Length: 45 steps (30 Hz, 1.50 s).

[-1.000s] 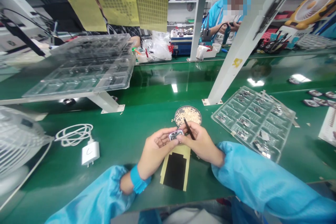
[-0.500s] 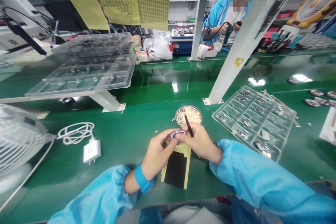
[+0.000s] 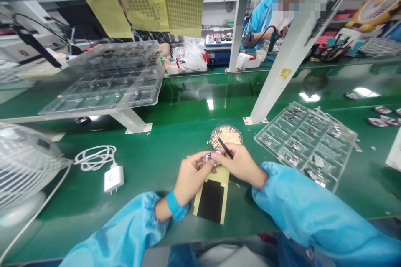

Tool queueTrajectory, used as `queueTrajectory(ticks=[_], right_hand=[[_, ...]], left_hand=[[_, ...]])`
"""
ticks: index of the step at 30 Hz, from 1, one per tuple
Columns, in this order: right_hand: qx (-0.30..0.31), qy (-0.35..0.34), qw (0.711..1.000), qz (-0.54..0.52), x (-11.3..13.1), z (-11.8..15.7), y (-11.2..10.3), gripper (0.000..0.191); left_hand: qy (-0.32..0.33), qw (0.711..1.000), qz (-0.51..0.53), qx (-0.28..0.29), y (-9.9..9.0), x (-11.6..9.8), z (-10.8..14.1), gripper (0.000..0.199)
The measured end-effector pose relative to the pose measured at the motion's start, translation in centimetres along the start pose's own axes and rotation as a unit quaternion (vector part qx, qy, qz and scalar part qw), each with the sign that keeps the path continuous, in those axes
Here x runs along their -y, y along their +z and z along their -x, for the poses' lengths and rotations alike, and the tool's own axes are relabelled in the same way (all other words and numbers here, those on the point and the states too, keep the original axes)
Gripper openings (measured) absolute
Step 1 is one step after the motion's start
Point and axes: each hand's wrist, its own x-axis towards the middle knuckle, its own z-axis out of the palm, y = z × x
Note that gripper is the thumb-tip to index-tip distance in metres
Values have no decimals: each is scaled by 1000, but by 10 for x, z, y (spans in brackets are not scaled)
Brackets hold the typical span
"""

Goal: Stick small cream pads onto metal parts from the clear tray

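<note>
Between my two hands is a small rounded purple-and-white device point(image 3: 213, 157), partly covered by fingers. My left hand point(image 3: 191, 176), with a blue band at the wrist, grips its left side. My right hand point(image 3: 239, 164) presses its thumb on the device and also holds a thin dark tool point(image 3: 225, 148) that slants up to the left. Just behind the hands sits a round dish point(image 3: 230, 133) of small pale and dark pieces. Below them a yellow sheet with a black panel point(image 3: 210, 201) lies on the green table point(image 3: 150, 183).
A divided clear tray point(image 3: 308, 142) with small parts lies at right, near a slanted post point(image 3: 275, 79). To the left are a white charger point(image 3: 113, 178) with coiled cable and a fan point(image 3: 28, 167). Stacked clear trays point(image 3: 109, 79) rest on a raised shelf. Across the bench, a person works.
The dark tool in my right hand has tilted further left. The device has turned slightly between my fingers, showing less of its purple edge. The whole view has shifted a little.
</note>
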Motion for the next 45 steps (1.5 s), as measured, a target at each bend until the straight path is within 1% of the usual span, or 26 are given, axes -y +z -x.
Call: queueTrajectory(ticks=[2,4,5,7,9,11,13,14,17,21,24,28,30,32,34,35,37,39,41,43,45], right_hand=[[14,-29,999,17,-1,0,-6,33],[30,-68,996,41,-2,1,-11,35],[28,-87,994,57,-3,1,-13,36],[5,-122,989,78,-2,0,-18,31],[-32,-147,986,74,0,-1,-21,21],[-39,-170,983,60,4,-1,-23,16],[-5,-205,977,51,6,0,-23,13],[16,-225,973,52,6,0,-24,12],[48,-274,957,82,0,1,-24,11],[48,-300,944,130,-9,2,-24,11],[51,-301,940,153,-9,3,-25,15],[73,-276,935,209,-4,8,-24,18],[90,-260,939,207,-2,8,-24,18],[95,-251,947,176,-1,5,-27,16],[59,-243,956,155,-2,-2,-36,15],[32,-235,957,166,-4,-6,-42,16],[-23,-201,953,224,-8,-15,-58,20],[-59,-164,945,277,-13,-22,-73,21],[-85,-141,944,285,-16,-25,-81,17],[-103,-139,948,266,-18,-25,-83,13],[-111,-143,950,256,-19,-25,-80,12]], left_hand=[[-1,1000,-1,6,-1,0,0,41],[-1,1000,-5,6,-2,1,1,42],[-3,1000,-7,9,-2,2,2,41],[0,1000,-27,11,-4,4,3,38],[25,996,-86,4,-5,6,3,31],[79,982,-172,-11,-6,7,3,23],[132,962,-239,-20,-6,7,4,20],[146,955,-257,-20,-7,7,5,21],[149,952,-267,-17,-8,7,6,23],[140,951,-274,-15,-8,7,6,26],[139,951,-274,-16,-8,6,5,26],[124,951,-283,-7,-8,6,4,27],[115,952,-285,-3,-9,6,4,26],[108,953,-281,-3,-10,6,3,24],[99,955,-279,-13,-14,5,1,24],[96,955,-279,-22,-16,4,-1,25],[99,954,-280,-50,-24,4,-9,26],[120,947,-285,-85,-33,3,-23,26],[141,939,-292,-119,-45,2,-46,27],[149,930,-303,-145,-56,0,-75,32],[154,913,-340,-165,-66,-6,-105,37]])
